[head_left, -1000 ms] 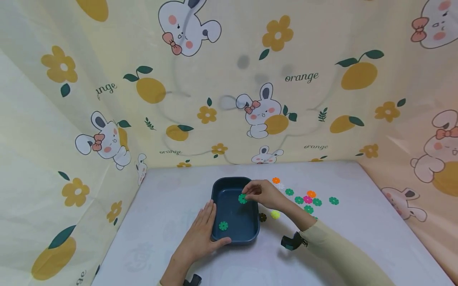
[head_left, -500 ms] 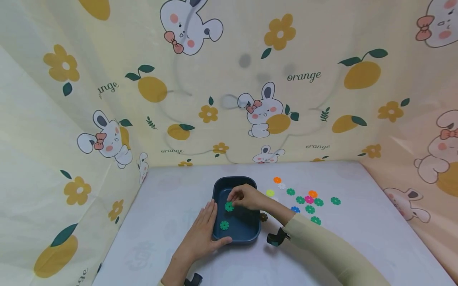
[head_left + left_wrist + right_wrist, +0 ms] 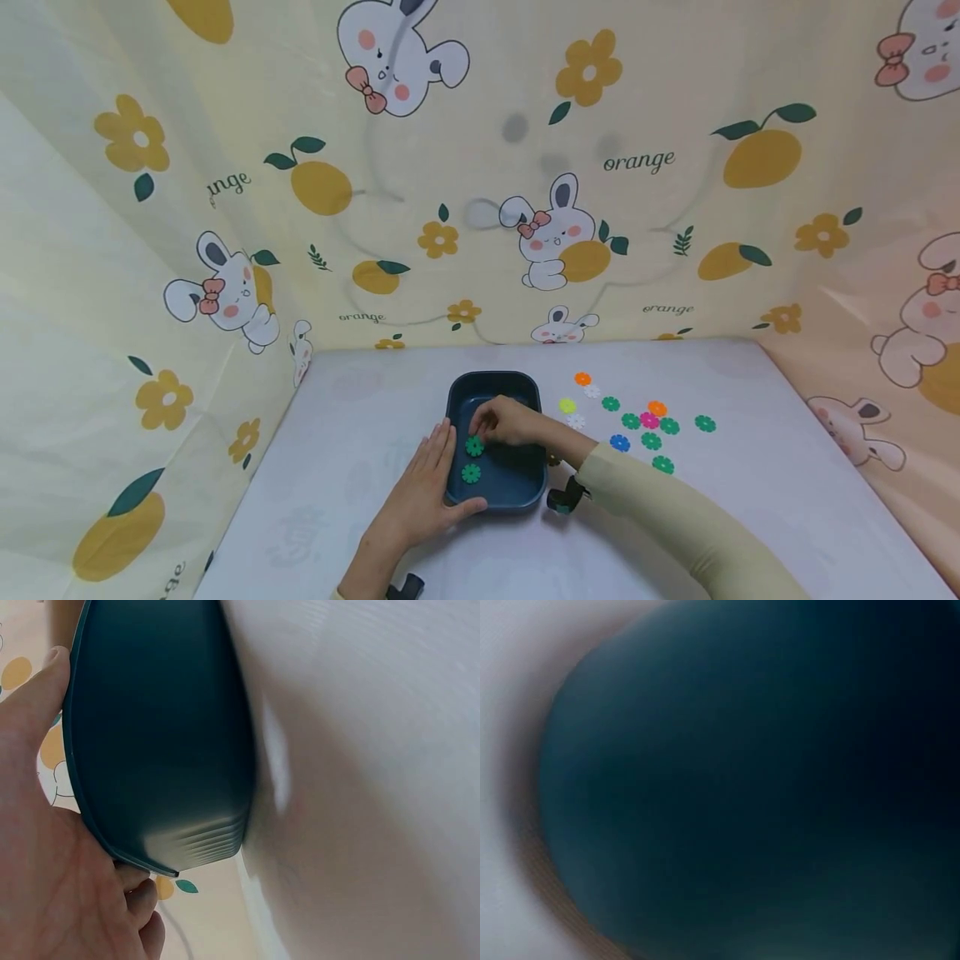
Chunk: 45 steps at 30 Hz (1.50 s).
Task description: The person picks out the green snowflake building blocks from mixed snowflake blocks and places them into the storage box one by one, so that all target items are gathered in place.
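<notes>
A dark blue rectangular tray (image 3: 517, 500) stands on the table. My left hand (image 3: 420, 483) rests along its left side and near corner, fingers straight and thumb spread; the left wrist view shows this hand (image 3: 75, 877) against the tray's outer wall (image 3: 157, 742). Inside the tray, my right hand (image 3: 508, 421) pinches a green flower-shaped plastic disc (image 3: 474, 447) low over the floor. Just nearer to me, another green disc (image 3: 471, 473) lies on the tray floor. In the right wrist view the tray wall (image 3: 705, 787) fills most of the frame, blurred, and the right fingers are hidden.
Right of the tray lie several loose discs: green (image 3: 651, 441), orange (image 3: 582, 379), pink (image 3: 648, 420), blue (image 3: 619, 442), yellow (image 3: 567, 406) and white (image 3: 592, 391). A brown disc (image 3: 554, 460) is partly covered by the right forearm. A printed cloth (image 3: 450, 167) encloses the table.
My right hand has moved left and nearer to me inside the tray, bringing the green disc down beside the one lying there. The left hand has stayed on the tray.
</notes>
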Motion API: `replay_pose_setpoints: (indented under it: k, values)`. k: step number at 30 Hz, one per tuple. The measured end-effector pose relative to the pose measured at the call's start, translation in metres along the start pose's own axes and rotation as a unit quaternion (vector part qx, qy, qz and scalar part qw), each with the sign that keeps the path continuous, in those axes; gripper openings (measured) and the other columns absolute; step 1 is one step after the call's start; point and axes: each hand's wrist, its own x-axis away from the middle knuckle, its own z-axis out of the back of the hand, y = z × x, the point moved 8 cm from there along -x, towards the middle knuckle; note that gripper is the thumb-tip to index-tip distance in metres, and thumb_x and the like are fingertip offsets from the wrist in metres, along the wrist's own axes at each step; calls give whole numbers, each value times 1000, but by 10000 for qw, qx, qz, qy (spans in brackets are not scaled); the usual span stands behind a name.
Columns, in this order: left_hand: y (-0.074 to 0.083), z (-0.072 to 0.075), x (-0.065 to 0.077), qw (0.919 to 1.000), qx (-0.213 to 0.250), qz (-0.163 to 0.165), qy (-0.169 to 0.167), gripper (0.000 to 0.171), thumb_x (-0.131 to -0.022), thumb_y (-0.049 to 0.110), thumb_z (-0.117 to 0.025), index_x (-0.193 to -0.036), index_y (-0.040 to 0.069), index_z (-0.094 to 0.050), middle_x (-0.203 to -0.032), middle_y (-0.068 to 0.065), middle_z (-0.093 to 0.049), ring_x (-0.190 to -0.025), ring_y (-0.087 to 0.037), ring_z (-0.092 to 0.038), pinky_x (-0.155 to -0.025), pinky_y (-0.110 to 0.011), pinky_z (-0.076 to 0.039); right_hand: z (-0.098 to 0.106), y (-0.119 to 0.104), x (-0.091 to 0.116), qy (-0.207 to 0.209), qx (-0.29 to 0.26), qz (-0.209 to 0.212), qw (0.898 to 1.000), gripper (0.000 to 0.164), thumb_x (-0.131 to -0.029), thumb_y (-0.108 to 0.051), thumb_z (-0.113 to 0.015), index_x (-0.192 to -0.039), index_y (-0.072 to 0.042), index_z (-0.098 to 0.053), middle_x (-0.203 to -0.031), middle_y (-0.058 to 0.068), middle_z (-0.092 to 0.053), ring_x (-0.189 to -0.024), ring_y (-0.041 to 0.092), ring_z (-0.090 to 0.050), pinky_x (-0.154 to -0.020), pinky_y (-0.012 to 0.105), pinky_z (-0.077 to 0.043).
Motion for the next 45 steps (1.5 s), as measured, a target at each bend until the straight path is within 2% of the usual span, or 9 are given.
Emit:
replay_pose_setpoints:
  k: [4,9,19,23,28,31,37,42,45]
  values:
    - [1,1,0,10000,-3,-15,8,118,-95,73,-66,-172,4,-12,-181,-9,-5,-167,-25,-5,-135,-49,-14,-5,0,-2,-85,24,31,10000,14,-95,5,-75,-104,-5,-79,-90,-3,-73,-81,9,-67,-77,25,-61]
    - [2,1,0,10000,-21,-8,1,117,-95,75,-65,-172,4,-13,-181,-9,-5,-167,-25,-5,-135,-49,-14,-9,1,-4,-117,110,-41,9999,14,-95,4,-77,-106,-5,-79,-91,-3,-73,-81,9,-67,-75,25,-61]
    - [2,1,0,10000,-10,22,-36,117,-94,75,-65,-172,4,-13,-181,-9,-5,-167,-26,-5,-135,-49,-14,-5,-4,1,93,214,81,9997,12,-96,0,-78,-105,-8,-79,-91,-5,-73,-80,8,-68,-74,25,-61]
    - [2,1,-1,10000,-13,43,-82,118,-94,76,-64,-172,4,-12,-181,-9,-4,-167,-26,-5,-135,-50,-14,13,-9,16,511,193,173,9984,9,-99,-7,-78,-107,-11,-80,-96,-5,-74,-83,7,-68,-77,25,-62]
    - [2,0,-2,9999,9,102,-134,119,-93,77,-64,-173,5,-11,-182,-8,-3,-168,-26,-4,-135,-51,-13,41,-14,43,1005,68,399,9941,13,-101,-10,-77,-113,-7,-79,-102,-4,-76,-89,10,-69,-83,27,-63]
    - [1,0,-2,9998,-22,131,-127,120,-93,77,-65,-173,6,-10,-181,-8,-3,-168,-26,-4,-135,-50,-14,58,-9,59,1257,8,381,9913,15,-101,-11,-77,-115,-7,-78,-103,-5,-76,-90,11,-69,-84,28,-63]
    - [2,0,-1,9997,-6,192,-151,121,-93,78,-64,-173,6,-10,-182,-8,-2,-168,-25,-3,-136,-50,-13,89,12,90,1784,114,100,9838,12,-100,-12,-78,-112,-9,-79,-101,-4,-76,-92,14,-69,-88,33,-63]
    - [2,-1,-1,9998,-25,186,-121,121,-92,79,-64,-173,6,-12,-182,-8,-4,-168,-25,-4,-136,-49,-13,111,41,113,2189,278,-390,9746,11,-99,-12,-79,-110,-12,-79,-99,-3,-75,-91,15,-68,-86,32,-62]
    - [2,-2,-1,9998,-57,178,-105,121,-92,80,-63,-173,6,-11,-181,-8,-4,-168,-25,-4,-135,-49,-13,121,59,126,2329,424,-610,9697,12,-99,-13,-79,-111,-10,-78,-98,-1,-75,-91,17,-68,-85,32,-61]
